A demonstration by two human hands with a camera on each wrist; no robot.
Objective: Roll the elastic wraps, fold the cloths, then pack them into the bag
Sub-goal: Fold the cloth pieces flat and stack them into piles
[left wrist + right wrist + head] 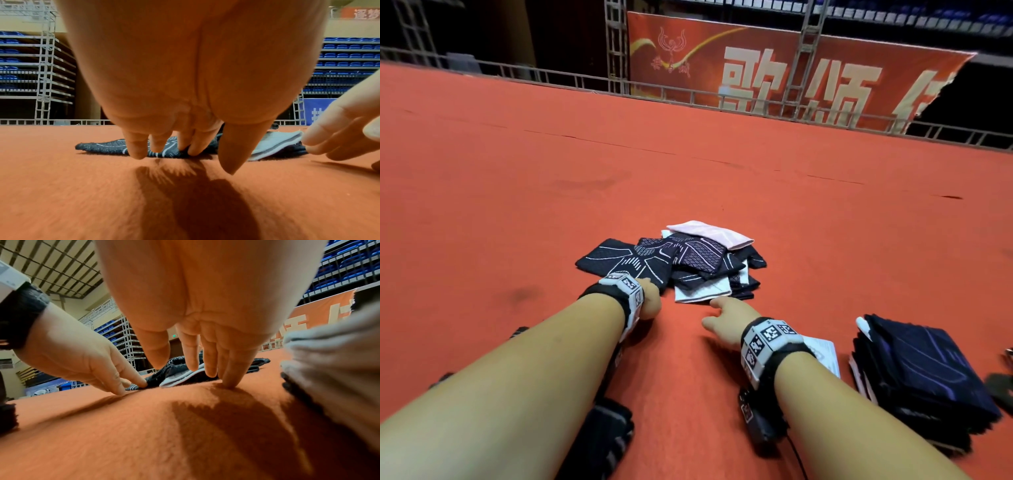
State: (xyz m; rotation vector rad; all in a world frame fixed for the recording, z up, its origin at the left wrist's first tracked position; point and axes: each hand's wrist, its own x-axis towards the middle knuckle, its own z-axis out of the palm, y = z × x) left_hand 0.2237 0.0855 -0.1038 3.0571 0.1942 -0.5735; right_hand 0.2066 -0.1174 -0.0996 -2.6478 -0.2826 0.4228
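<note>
A loose pile of dark navy patterned cloths, with white and pale pink pieces among them, lies on the orange carpet ahead of me. My left hand reaches the pile's near left edge. Its straight fingertips touch the edge of a dark cloth. My right hand hovers just short of a white cloth at the pile's near edge, fingers straight and holding nothing. Its little finger touches the carpet beside the white-edged cloth. No bag shows in any view.
A stack of folded dark cloths sits at my right, with a white paper beside it. Dark items lie under my left forearm. A metal railing and a red banner bound the carpet at the far edge.
</note>
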